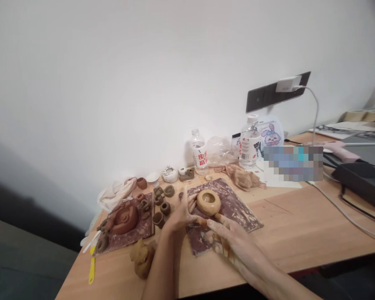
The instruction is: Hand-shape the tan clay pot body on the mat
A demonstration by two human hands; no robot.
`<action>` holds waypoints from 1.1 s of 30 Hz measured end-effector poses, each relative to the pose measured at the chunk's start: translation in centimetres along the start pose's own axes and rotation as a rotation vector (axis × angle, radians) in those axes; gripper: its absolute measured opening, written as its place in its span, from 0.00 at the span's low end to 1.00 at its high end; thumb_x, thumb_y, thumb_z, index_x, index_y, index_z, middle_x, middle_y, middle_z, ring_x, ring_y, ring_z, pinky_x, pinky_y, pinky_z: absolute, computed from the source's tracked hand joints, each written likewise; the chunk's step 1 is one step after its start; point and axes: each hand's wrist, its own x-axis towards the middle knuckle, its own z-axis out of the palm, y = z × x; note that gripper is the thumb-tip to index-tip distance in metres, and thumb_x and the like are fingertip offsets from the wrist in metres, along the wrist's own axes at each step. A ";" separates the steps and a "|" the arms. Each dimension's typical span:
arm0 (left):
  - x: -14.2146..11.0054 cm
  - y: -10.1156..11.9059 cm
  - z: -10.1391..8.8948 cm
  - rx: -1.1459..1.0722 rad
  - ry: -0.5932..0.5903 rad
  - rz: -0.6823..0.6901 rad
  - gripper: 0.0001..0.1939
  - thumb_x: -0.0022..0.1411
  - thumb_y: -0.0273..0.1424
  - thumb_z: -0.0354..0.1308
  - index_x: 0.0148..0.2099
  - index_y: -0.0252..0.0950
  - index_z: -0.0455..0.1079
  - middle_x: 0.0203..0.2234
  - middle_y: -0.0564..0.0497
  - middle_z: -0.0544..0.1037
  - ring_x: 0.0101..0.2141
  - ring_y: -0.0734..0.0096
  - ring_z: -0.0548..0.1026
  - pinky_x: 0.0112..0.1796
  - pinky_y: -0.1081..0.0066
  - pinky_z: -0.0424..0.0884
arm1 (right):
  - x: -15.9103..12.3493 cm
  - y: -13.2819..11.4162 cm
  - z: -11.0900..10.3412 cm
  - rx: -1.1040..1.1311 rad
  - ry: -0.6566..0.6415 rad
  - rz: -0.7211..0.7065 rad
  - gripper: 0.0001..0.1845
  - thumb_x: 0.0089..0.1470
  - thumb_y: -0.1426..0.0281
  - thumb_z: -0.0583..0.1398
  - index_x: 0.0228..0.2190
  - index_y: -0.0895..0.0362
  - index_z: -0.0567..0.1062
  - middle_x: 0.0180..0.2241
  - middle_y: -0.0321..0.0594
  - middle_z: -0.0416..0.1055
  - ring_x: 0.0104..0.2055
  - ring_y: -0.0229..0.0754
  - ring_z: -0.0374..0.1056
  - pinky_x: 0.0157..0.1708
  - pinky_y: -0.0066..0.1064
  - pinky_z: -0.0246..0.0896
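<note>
A round, hollow bowl of wet yellow-brown clay (208, 202) sits upright on a dark, clay-smeared board (237, 205). My left hand (185, 211) cups its left side, fingers along the wall and thumb stretched across the front. In front of the bowl, my right hand (227, 238) has its fingers loosely bent and apart, with one fingertip at the bowl's lower edge and another close to my left thumb. Clay coats the fingers of my right hand. I see no tool in either hand. Beside my left forearm lies a lump of clay (142, 258).
Several small dark clay pots (158, 219) stand left of the board. Further left, a second board (143, 233) bears a reddish clay piece (124, 217). A yellow plastic tool (91, 270) lies near the edge. Water bottles (199, 154) and crumpled brown paper (242, 177) line the back.
</note>
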 end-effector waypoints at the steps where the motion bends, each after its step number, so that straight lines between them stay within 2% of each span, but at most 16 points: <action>1: 0.0 0.0 0.0 0.006 0.004 -0.012 0.78 0.33 0.28 0.76 0.68 0.42 0.16 0.67 0.32 0.47 0.67 0.45 0.44 0.64 0.49 0.39 | 0.0 0.1 -0.1 0.009 0.008 0.001 0.25 0.37 0.62 0.73 0.37 0.59 0.74 0.35 0.42 0.75 0.21 0.28 0.63 0.18 0.19 0.55; 6: 0.0 -0.3 -0.2 -0.022 0.006 0.029 0.79 0.33 0.29 0.77 0.68 0.40 0.16 0.67 0.32 0.48 0.66 0.46 0.45 0.64 0.50 0.40 | 0.2 0.1 0.1 0.039 -0.029 -0.011 0.20 0.39 0.63 0.72 0.34 0.59 0.75 0.35 0.43 0.76 0.21 0.29 0.62 0.17 0.19 0.56; 9: 0.0 -0.6 -0.5 -0.025 0.000 0.023 0.79 0.34 0.28 0.76 0.68 0.40 0.15 0.67 0.32 0.48 0.66 0.48 0.47 0.64 0.52 0.41 | -0.3 -0.4 0.2 0.015 -0.026 -0.011 0.21 0.38 0.61 0.72 0.32 0.59 0.75 0.34 0.44 0.75 0.22 0.29 0.62 0.18 0.19 0.56; 13: 0.2 -1.1 -0.7 -0.050 0.002 0.012 0.79 0.33 0.24 0.75 0.67 0.44 0.13 0.67 0.34 0.48 0.66 0.48 0.49 0.63 0.51 0.46 | -0.8 -2.6 -1.5 -0.217 -0.080 0.047 0.24 0.37 0.59 0.71 0.35 0.59 0.76 0.34 0.45 0.75 0.21 0.31 0.61 0.18 0.22 0.55; 14: 0.3 -1.2 -0.7 -0.057 -0.004 0.009 0.80 0.32 0.23 0.75 0.67 0.45 0.13 0.67 0.34 0.48 0.66 0.48 0.49 0.63 0.51 0.47 | -0.4 -3.5 -2.3 -0.338 -0.129 0.001 0.23 0.40 0.59 0.69 0.37 0.59 0.76 0.34 0.44 0.75 0.21 0.31 0.60 0.19 0.23 0.55; 16: 0.4 -1.4 -0.8 -0.046 -0.017 -0.003 0.80 0.31 0.22 0.75 0.67 0.44 0.13 0.68 0.34 0.47 0.66 0.47 0.47 0.63 0.51 0.48 | 1.4 -5.9 -4.0 -0.717 -0.203 -0.165 0.20 0.49 0.61 0.62 0.43 0.57 0.77 0.33 0.42 0.75 0.23 0.36 0.63 0.22 0.28 0.59; 18: 0.4 -1.3 -0.8 -0.020 -0.014 -0.007 0.80 0.31 0.23 0.75 0.67 0.42 0.14 0.68 0.33 0.46 0.67 0.48 0.44 0.63 0.53 0.45 | 4.3 -8.3 -5.3 -1.203 -0.070 -0.463 0.18 0.53 0.72 0.56 0.45 0.56 0.77 0.33 0.44 0.74 0.31 0.43 0.67 0.31 0.32 0.61; 19: 0.4 -1.3 -0.8 -0.010 -0.011 -0.005 0.80 0.31 0.23 0.75 0.68 0.41 0.14 0.68 0.33 0.46 0.67 0.48 0.42 0.63 0.53 0.44 | 5.9 -9.4 -5.7 -1.472 -0.010 -0.566 0.21 0.53 0.77 0.54 0.47 0.55 0.77 0.36 0.45 0.73 0.36 0.46 0.67 0.36 0.33 0.60; 21: 0.3 -1.2 -0.9 0.000 -0.013 -0.008 0.80 0.31 0.25 0.76 0.67 0.39 0.13 0.68 0.31 0.44 0.67 0.49 0.42 0.64 0.55 0.41 | 8.9 -10.9 -5.9 -1.954 0.054 -0.610 0.26 0.53 0.81 0.52 0.49 0.52 0.77 0.38 0.48 0.71 0.41 0.50 0.66 0.40 0.35 0.57; 22: 0.3 -1.1 -0.9 0.002 -0.016 -0.013 0.81 0.30 0.25 0.76 0.67 0.38 0.12 0.68 0.31 0.43 0.67 0.49 0.42 0.64 0.55 0.41 | 10.2 -11.2 -5.7 -2.100 0.000 -0.603 0.28 0.53 0.82 0.51 0.51 0.51 0.75 0.40 0.49 0.70 0.43 0.50 0.65 0.41 0.35 0.56; 26: 0.2 -1.0 -1.0 0.012 -0.035 -0.037 0.82 0.29 0.25 0.76 0.66 0.37 0.11 0.68 0.29 0.40 0.67 0.49 0.41 0.63 0.54 0.45 | 13.4 -10.9 -4.9 -2.215 -0.055 -0.591 0.21 0.59 0.77 0.51 0.47 0.53 0.78 0.41 0.51 0.68 0.46 0.51 0.63 0.44 0.37 0.53; 29: 0.1 -0.9 -0.9 0.018 -0.031 -0.032 0.82 0.29 0.25 0.76 0.67 0.36 0.12 0.68 0.29 0.39 0.67 0.48 0.41 0.63 0.54 0.42 | 14.4 -10.1 -5.0 -2.226 -0.068 -0.593 0.19 0.61 0.74 0.51 0.45 0.55 0.79 0.40 0.53 0.67 0.46 0.52 0.61 0.44 0.38 0.52; 33: 0.0 -0.7 -0.7 0.038 -0.019 -0.027 0.81 0.30 0.26 0.77 0.67 0.37 0.13 0.68 0.29 0.41 0.67 0.45 0.41 0.63 0.54 0.42 | 14.9 -9.5 -5.7 -2.219 -0.093 -0.620 0.19 0.63 0.71 0.50 0.47 0.52 0.78 0.42 0.53 0.66 0.48 0.53 0.60 0.45 0.40 0.52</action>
